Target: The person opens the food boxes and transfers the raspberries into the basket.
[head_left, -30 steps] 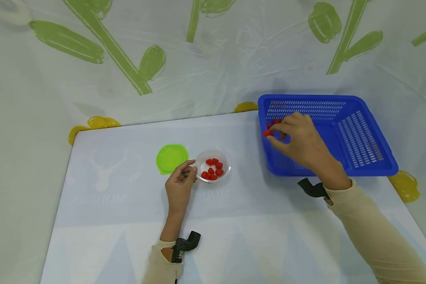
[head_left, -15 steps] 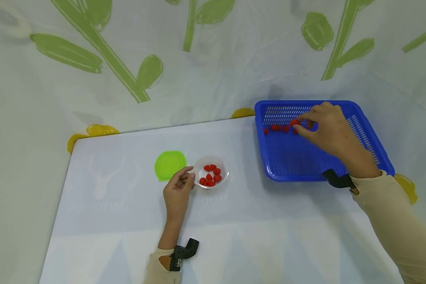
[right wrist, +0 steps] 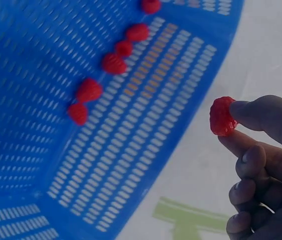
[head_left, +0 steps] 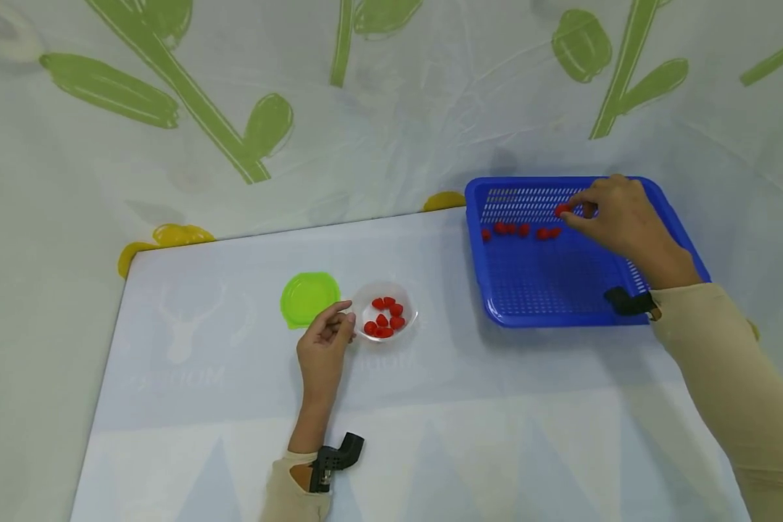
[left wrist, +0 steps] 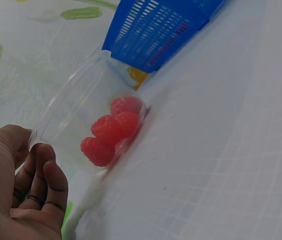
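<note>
Between thumb and forefinger, my right hand pinches a raspberry above the far side of the blue basket. Several other raspberries lie in a row on the basket floor along its far wall. My left hand pinches the rim of a clear plastic bowl at its left side. Inside that bowl are several raspberries, seen through its wall in the left wrist view. A bright green lid lies on the table just behind the left hand.
The white table carries faint printed patterns. Behind it hangs a pale curtain with green leaf shapes and yellow patches. The basket stands at the table's far right, a gap away from the bowl.
My right hand has moved right along the basket and lifted a raspberry above the row, uncovering the others there. My left hand stays at the bowl's rim. The head view has shifted slightly.
</note>
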Demonstrator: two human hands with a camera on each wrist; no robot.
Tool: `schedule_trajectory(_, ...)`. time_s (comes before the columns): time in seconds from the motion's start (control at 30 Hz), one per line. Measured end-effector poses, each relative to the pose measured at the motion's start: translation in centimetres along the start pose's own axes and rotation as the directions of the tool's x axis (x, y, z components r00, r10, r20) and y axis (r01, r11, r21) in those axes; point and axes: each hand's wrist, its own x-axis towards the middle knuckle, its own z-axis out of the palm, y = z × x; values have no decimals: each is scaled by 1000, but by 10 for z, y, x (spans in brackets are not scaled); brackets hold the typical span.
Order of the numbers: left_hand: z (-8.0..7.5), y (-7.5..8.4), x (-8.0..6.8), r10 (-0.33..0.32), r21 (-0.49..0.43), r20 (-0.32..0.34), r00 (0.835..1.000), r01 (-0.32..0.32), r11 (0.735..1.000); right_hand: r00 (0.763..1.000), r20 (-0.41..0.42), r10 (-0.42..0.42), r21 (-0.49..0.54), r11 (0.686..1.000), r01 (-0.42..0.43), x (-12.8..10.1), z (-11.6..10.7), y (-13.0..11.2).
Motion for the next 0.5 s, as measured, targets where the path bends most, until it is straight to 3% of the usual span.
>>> schedule_trajectory(0.5,1,-5,1,12,-33,-1,1000,-12,999,987,117,108,21,994,-111,19,14,43)
